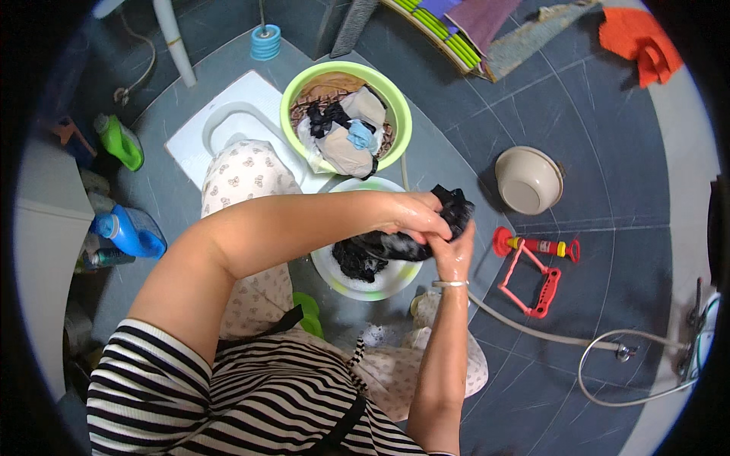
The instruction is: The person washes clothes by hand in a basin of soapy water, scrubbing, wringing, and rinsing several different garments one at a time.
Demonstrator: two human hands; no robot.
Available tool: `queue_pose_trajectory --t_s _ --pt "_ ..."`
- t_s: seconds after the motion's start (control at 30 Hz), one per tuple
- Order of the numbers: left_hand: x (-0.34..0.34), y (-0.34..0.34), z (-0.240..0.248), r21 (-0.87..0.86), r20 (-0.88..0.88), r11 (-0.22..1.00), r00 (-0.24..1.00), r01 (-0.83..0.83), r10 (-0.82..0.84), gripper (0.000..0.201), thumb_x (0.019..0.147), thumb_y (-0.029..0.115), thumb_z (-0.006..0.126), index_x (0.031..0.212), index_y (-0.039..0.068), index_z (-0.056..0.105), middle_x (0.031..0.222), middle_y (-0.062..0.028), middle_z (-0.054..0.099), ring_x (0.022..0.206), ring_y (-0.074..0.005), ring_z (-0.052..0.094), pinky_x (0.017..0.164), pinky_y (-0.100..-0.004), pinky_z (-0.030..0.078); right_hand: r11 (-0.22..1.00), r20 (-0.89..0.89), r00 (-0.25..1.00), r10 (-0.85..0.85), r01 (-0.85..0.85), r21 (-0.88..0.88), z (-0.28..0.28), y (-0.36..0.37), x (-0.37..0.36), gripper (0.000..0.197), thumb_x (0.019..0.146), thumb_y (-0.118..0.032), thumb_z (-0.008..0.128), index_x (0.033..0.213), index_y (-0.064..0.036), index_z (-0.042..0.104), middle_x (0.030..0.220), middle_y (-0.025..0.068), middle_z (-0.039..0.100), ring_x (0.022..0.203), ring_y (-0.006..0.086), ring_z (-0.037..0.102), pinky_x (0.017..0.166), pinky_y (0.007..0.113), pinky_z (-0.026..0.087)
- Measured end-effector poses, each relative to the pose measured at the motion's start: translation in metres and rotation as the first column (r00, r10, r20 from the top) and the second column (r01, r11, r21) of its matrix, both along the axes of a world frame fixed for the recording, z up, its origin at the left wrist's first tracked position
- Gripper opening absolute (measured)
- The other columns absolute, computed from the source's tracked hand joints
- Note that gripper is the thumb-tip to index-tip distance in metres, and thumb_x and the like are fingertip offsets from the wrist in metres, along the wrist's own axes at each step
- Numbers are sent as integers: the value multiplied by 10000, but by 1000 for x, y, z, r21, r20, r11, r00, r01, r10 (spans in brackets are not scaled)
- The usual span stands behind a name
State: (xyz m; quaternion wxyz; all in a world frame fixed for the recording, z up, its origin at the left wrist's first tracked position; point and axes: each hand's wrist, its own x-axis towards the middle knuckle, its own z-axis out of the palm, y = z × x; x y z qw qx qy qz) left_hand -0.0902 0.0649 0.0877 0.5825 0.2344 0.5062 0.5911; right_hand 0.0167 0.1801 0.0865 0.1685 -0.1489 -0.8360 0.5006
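A wet black garment is bunched between my two hands above a white basin with a green-tinted rim. My left hand reaches across from the left, its fingers closed on the cloth. My right hand, a light bracelet at its wrist, grips the same garment from the right. Whitish suds show on the fabric between them. More black cloth hangs or lies down in the basin; where the held piece ends I cannot tell.
A lime-green tub of mixed clothes stands behind the basin, beside a white squat toilet. Bottles, one green and one blue, stand at left. To the right are a beige bucket, a pink-red handled rack and a hose.
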Motion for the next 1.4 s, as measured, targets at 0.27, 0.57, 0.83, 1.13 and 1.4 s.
queue_pose_trajectory --t_s 0.27,0.57,0.83,1.13,1.4 --pt "-12 -8 30 260 -148 920 930 -292 337 609 714 92 629 1258 -14 375 1123 -149 496 982 -194 526 821 -286 437 950 -261 919 -296 254 -183 128 -3 -7 374 672 -4 665 1012 28 512 889 101 592 752 189 589 713 310 491" --pt "-5 -4 27 588 -371 801 917 109 148 791 593 53 658 1289 -16 289 1199 -154 468 1123 -198 428 979 -302 315 967 -491 835 -249 192 -165 322 15 -8 348 734 -215 633 994 13 588 991 142 607 881 259 595 783 367 494" --pt "15 13 12 498 -201 864 960 -70 194 421 665 128 716 1013 -20 531 897 -62 597 842 -153 536 783 -291 438 973 -577 811 -93 197 119 353 30 -14 355 722 -239 635 984 -2 599 1021 143 595 890 263 587 808 376 474" --pt "-4 -8 -115 -267 -639 932 769 -247 22 474 670 216 690 1052 -4 516 966 -210 593 940 -342 554 825 -371 427 940 -447 885 -129 253 230 101 50 -25 496 660 -6 705 1096 53 478 959 123 572 862 206 571 774 306 475" --pt "3 -8 -184 -481 -788 769 592 -421 -169 547 724 145 640 1209 99 392 1083 -177 540 1042 -328 502 853 -481 359 895 110 994 9 -57 442 -135 56 7 496 578 -4 688 1018 20 460 1206 210 409 1106 391 416 932 409 363"
